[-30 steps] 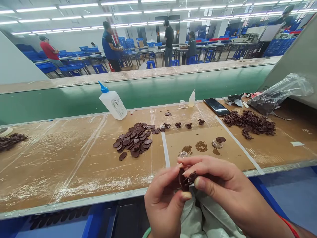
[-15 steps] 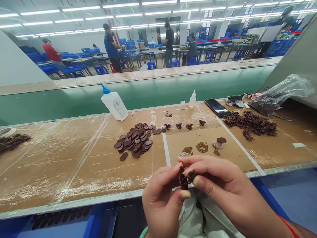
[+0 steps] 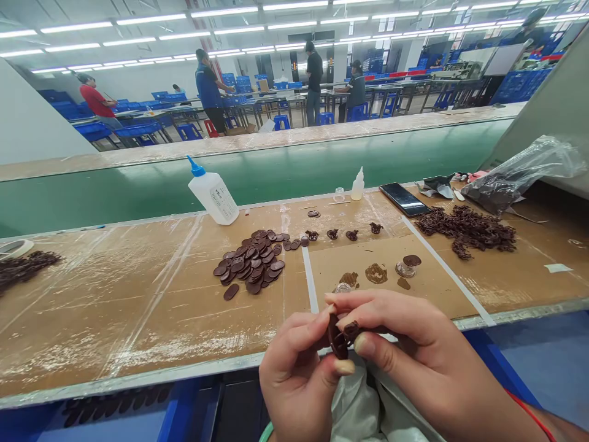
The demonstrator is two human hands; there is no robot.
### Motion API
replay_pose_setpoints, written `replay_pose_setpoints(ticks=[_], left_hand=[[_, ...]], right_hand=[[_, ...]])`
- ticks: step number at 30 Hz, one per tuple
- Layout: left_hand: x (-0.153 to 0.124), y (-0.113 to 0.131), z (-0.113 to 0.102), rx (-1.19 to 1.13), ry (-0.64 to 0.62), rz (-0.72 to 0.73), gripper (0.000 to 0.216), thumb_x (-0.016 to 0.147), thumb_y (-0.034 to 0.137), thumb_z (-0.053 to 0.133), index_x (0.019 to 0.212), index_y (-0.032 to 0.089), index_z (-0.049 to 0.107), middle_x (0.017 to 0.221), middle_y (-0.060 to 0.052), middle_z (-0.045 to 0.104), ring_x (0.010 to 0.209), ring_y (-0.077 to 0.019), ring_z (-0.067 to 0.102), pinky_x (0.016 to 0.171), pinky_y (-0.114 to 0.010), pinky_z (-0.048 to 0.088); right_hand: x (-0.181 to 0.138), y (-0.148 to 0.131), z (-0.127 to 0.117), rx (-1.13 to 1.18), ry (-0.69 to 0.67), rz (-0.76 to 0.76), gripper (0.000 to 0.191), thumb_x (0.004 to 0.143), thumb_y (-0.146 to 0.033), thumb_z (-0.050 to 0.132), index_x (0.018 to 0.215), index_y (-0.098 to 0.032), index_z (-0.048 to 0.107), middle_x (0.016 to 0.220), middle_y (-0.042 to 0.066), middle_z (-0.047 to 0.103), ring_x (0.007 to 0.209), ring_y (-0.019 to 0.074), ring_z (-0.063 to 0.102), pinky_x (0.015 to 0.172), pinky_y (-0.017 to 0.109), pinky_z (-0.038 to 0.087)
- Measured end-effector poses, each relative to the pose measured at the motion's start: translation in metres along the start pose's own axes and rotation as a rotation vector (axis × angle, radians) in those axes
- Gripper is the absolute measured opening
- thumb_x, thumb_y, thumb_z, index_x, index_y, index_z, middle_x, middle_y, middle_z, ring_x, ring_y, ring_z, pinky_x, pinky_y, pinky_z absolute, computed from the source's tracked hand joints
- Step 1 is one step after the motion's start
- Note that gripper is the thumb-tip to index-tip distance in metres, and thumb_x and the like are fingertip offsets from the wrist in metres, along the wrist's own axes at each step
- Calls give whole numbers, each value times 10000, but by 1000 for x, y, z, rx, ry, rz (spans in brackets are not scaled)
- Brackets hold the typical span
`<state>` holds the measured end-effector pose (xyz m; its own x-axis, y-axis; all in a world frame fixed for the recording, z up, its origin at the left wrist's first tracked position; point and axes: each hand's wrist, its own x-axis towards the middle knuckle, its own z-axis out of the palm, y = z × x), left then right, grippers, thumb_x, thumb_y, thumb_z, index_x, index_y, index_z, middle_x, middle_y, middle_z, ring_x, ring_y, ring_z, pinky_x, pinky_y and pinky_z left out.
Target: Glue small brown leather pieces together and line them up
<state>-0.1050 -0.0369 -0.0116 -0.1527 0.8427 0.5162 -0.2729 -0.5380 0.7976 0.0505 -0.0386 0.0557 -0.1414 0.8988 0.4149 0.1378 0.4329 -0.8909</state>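
My left hand [image 3: 299,374] pinches a dark brown oval disc [image 3: 337,339] on edge between thumb and fingers. Against its face, my right hand [image 3: 414,350] grips a small dark brown figurine [image 3: 351,331], whose shape is partly covered by the fingertips. Both hands are closed and held together just off the table's front edge. Beyond them lies a pile of brown oval discs [image 3: 253,261]. Several small figurines on bases [image 3: 352,235] stand in a row behind the hands. A heap of loose dark figurines [image 3: 464,230] is at the right.
A white bottle with a blue nozzle [image 3: 214,193] leans at the table's back edge. A small dropper bottle [image 3: 358,184] and a phone [image 3: 404,200] are farther right. A clear round pot [image 3: 405,269] carries a disc. Blue trays [image 3: 543,362] sit below. People work in the background.
Both hands have shifted slightly left and down with the disc and figurine, still pressed together. The table items stay in place.
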Motion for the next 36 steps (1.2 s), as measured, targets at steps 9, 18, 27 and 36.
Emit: replay_pose_setpoints(ticks=[9, 18, 27, 36], left_hand=[[0, 0, 2, -32, -2, -4, 308, 837, 337, 857, 1135, 284, 798, 998, 17, 790, 890, -126, 749, 829, -204, 618], [0, 0, 5, -30, 49, -25, 287, 797, 333, 891, 1067, 275, 816, 943, 20, 783, 839, -111, 738, 794, -185, 616], [-1, 0, 3, -15, 80, -37, 287, 763, 341, 914, 1027, 279, 823, 920, -2, 788, 842, -143, 748, 778, -215, 617], [-10, -5, 11, -24, 183, -3, 316, 697, 419, 939, 977, 323, 831, 841, -9, 784, 761, -170, 749, 703, -243, 599]], right_hand=[[1, -2, -2, -26, -23, 39, 162, 902, -171, 740, 957, -316, 787, 1185, -58, 803, 1139, 120, 746, 1006, 171, 558], [1, 0, -3, -35, -64, 87, 117, 918, -207, 721, 945, -307, 776, 1201, -58, 797, 1147, 128, 743, 1009, 188, 564], [0, 3, -2, -33, -77, 132, 89, 943, -274, 718, 952, -336, 781, 1244, -48, 780, 1176, 178, 731, 1052, 310, 573], [-18, 32, -13, -159, -199, 77, 151, 1008, -421, 653, 1096, -378, 769, 1383, -18, 708, 1306, 245, 654, 1060, 295, 567]])
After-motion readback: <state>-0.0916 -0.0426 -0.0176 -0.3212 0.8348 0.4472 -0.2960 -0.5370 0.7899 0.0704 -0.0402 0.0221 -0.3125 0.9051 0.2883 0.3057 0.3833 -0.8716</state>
